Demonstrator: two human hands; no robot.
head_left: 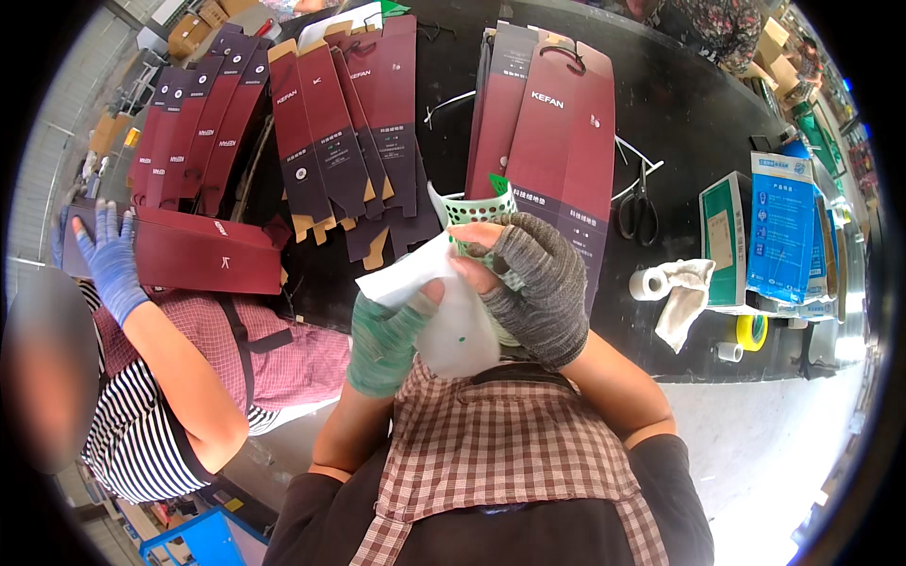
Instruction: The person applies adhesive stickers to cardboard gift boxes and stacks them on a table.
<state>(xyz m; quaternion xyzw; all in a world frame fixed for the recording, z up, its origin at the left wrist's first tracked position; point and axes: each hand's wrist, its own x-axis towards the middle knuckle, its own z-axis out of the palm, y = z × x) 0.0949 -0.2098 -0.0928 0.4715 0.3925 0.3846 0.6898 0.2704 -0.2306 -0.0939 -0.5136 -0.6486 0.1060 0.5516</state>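
White sheet sits between the two hands, in front of the wearer's chest, as I watch from my end. My view shows the left hand, in a green fingerless glove, curled on the sheet with its thumb pressed over the face. The right hand, gloved in grey, is half closed, thumb and fingertips at the sheet's upper right edge; whether they pinch it I can't tell.

Just beyond the hands stands a white perforated basket, a green piece at its rim; its contents are hidden from me. Farther out on the bench I see maroon boxes with dark ends, and at the right a blue carton; I can't make out what they hold.

The sheet is bent: one corner points left, while its longer part runs down toward the wearer, ending rounded, its long axis near vertical in my view.
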